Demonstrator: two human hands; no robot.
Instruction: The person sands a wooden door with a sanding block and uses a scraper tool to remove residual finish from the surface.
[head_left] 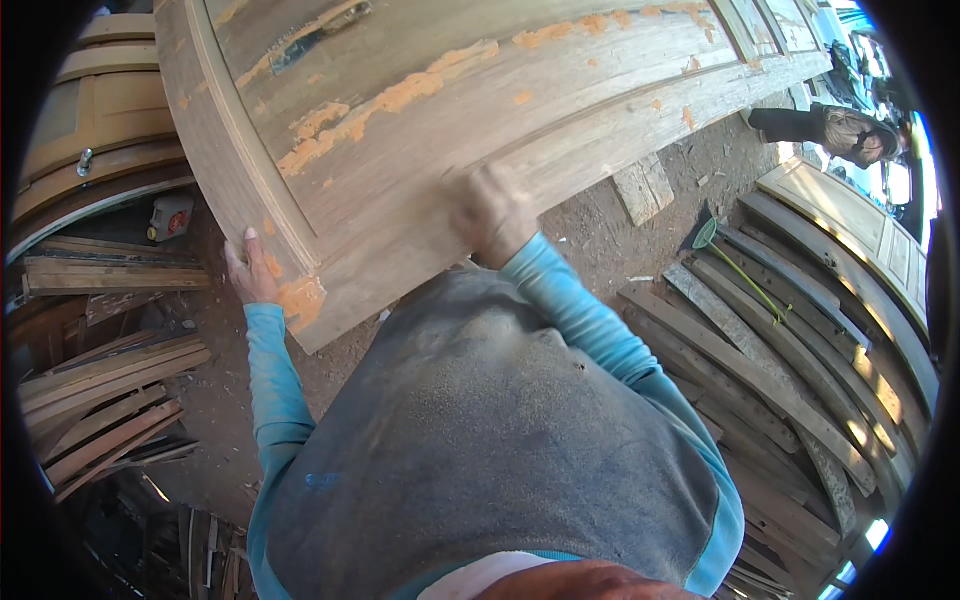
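A bare wooden panelled door (400, 262) lies across the upper part of the head view, its near corner pointing toward me. Orange filler patches (300, 300) mark that corner, and more filler runs in a ragged band along the panel. At the door's left edge, my left hand (248, 268) grips the wood close to the corner. My right hand (495, 220) is on the door's near rail, bent at the fingers and smeared by motion. Whether anything lies under its fingers is hidden.
Long wooden boards (770, 370) lie piled on the right, with a green long-handled net-like tool (745, 265) on them. More timber (110, 390) and doors (110, 115) stand at left, near a whitish jug (170, 217). Another person (845, 132) is at far right.
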